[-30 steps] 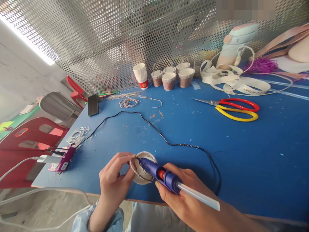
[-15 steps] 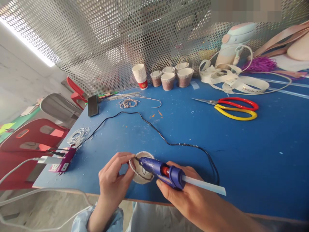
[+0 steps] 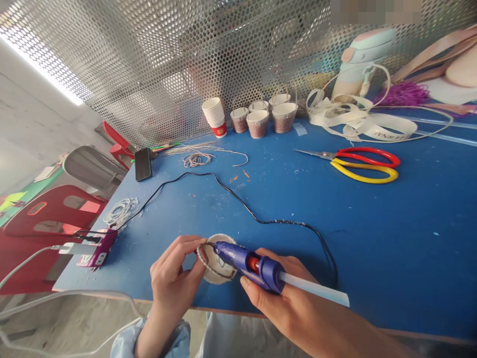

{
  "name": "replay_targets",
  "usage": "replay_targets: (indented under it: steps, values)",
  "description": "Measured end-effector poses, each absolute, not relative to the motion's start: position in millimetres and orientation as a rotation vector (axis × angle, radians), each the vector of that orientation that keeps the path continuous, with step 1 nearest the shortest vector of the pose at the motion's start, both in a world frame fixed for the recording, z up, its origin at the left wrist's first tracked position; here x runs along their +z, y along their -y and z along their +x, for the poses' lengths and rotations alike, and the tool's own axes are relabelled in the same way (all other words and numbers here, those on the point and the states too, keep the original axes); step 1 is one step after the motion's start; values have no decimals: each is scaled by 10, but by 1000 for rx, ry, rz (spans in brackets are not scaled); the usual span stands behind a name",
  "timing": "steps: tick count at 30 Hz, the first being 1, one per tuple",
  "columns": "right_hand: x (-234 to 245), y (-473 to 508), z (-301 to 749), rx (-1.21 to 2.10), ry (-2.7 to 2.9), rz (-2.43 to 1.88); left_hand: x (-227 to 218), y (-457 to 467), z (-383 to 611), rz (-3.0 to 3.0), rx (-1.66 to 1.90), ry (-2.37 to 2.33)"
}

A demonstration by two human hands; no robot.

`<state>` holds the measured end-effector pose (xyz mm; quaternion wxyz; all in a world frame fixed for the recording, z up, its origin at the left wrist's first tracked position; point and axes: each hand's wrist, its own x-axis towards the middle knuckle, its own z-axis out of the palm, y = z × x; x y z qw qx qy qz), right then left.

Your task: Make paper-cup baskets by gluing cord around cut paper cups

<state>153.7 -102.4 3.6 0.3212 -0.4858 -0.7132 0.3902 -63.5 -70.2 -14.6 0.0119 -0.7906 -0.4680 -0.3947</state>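
My left hand (image 3: pixel 174 278) is closed in a pinch at the left rim of a small white paper cup (image 3: pixel 214 259), near a twisted cord (image 3: pixel 220 274) that arcs across its opening. In my right hand (image 3: pixel 285 303) is a blue glue gun (image 3: pixel 231 254), gripped by its handle. Its nozzle points left and meets the cup's rim close to my left fingertips; whether glue is coming out cannot be made out. A translucent glue stick (image 3: pixel 316 288) juts from the gun's rear. Part of the cup lies hidden under the gun.
A black cable (image 3: pixel 238 196) winds across the blue table to a purple power strip (image 3: pixel 97 248). Red-and-yellow scissors (image 3: pixel 367 166) lie at right. Farther back are several small handled baskets (image 3: pixel 258 124), stacked paper cups (image 3: pixel 214 117), ribbon (image 3: pixel 387 128), a bottle (image 3: pixel 367 54) and a phone (image 3: pixel 143 165).
The view has shifted very slightly. My left hand and the cup sit a touch farther left, while the glue gun's nozzle stays at the rim. Both grips look the same.
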Motion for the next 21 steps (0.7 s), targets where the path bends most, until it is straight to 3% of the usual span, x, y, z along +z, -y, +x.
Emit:
replay_targets:
  steps: [8, 15, 21]
  values:
    - [-34, 1035, 1553, 1129, 1734, -1279, -116, 692, -603, -2446, -1202, 1460]
    - [-11, 999, 1749, 1738, 1362, -1045, -143, 654, -603, -2470, -1261, 1463]
    - [36, 806, 1901, 1665, 1117, -926, -158, 604, -604, -2502, -1315, 1578]
